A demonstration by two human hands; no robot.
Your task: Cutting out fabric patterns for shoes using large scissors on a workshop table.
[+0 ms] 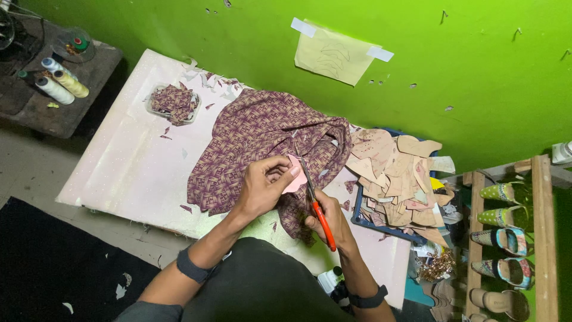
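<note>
L hand was curled shut round a small pink cut-out piece, fingers wrapped over its edge, pressing it against the patterned maroon fabric bunched up mid-board. R hand gripped orange-handled scissors, fingers closed thru the handles, blades pointing up and away w/ tips at the pink piece's right edge; couldn't tell how far the blades were apart. Fabric lay on a pale pink work board, w/ scraps scattered near the top. Clear tub of matching fabric bits sat near the board's far-left corner, well apart from both hands. Just right of the fabric, a blue tray held a heap of tan card shapes. Thread spools lay on a dark side table at far left. Paper pattern was taped to the green wall. Shoes sat on a wooden rack, lower right.
</note>
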